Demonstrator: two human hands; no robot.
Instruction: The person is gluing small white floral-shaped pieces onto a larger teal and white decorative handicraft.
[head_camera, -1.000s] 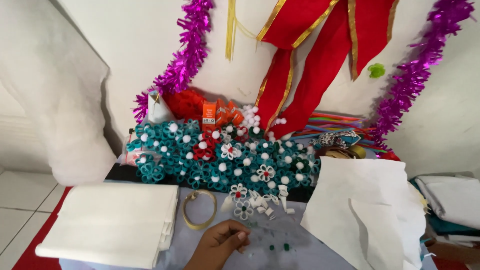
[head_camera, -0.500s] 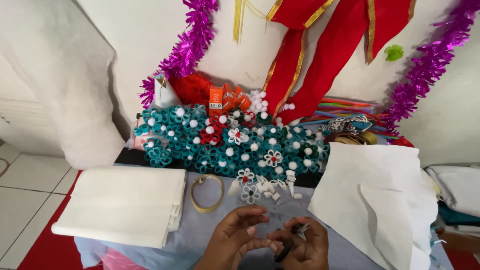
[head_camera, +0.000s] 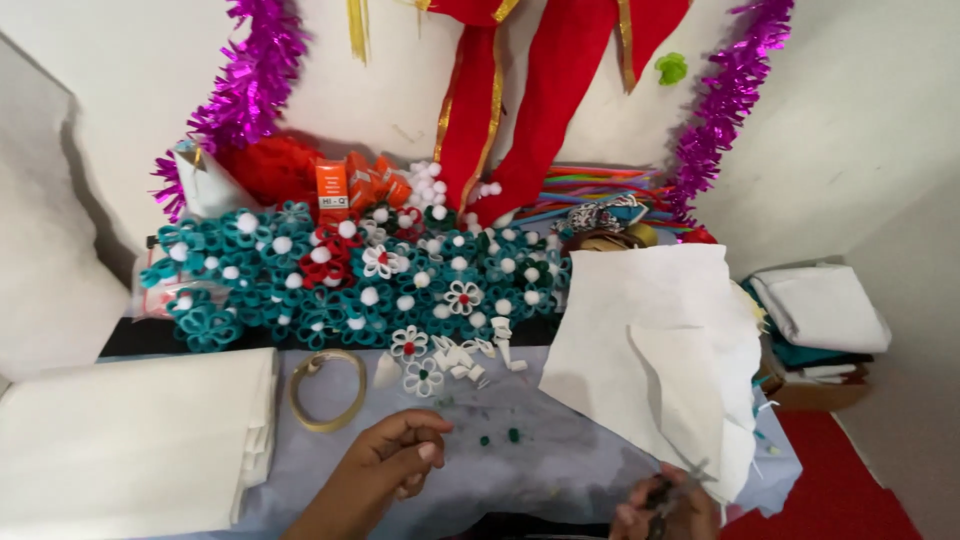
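Scissors (head_camera: 668, 495): small, dark-handled, blades part open, held low at the right of the grey work cloth (head_camera: 560, 470), just under the lower edge of the white felt sheet (head_camera: 660, 340)
Right hand (head_camera: 655, 515): at the bottom edge of view, fingers wrapped through and around the scissor handles; only partly visible
Left hand (head_camera: 400, 460): resting on the grey cloth, fingers curled loosely inward, thumb against forefinger; whether something tiny is pinched there cannot be told
Green beads (head_camera: 500, 437): a few small dots on the cloth, just right of the left hand
White loops and small flowers (head_camera: 440, 360): scattered above the left hand
Tape ring (head_camera: 327, 390): tan, flat on the cloth, up and left of the left hand
Folded white cloth (head_camera: 130, 440): thick stack at far left
Teal flower pile (head_camera: 340, 280): teal and red rolled flowers with white centres, along the back
Tinsel (head_camera: 240, 90): purple strands on the wall, either side of red ribbon (head_camera: 540, 100)
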